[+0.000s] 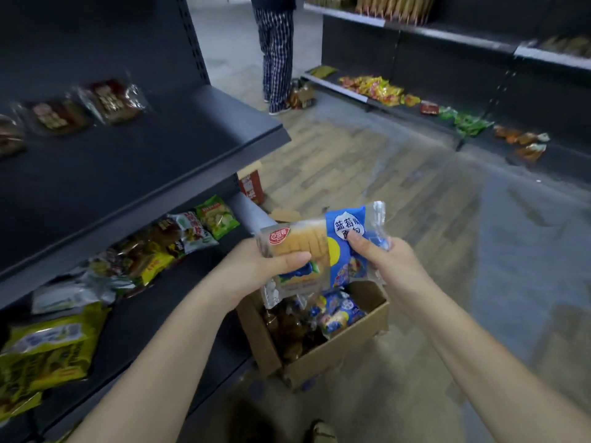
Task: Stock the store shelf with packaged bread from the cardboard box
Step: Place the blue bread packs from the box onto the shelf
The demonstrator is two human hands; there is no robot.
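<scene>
currently, head view | item: blue bread packet (323, 247), held over cardboard box (319, 330) | left hand (256, 266) pinching near end, right hand (383, 260) pinching far end | advice: keep it flat, then slide onto the bare upper shelf (192, 148), label outward

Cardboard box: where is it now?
Head view, lower centre: the cardboard box stands on the floor beside the shelving, below the bread packet held by the left hand and right hand.

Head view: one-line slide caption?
Left hand and right hand hold a blue bread packet above the open cardboard box beside the shelf.
</scene>
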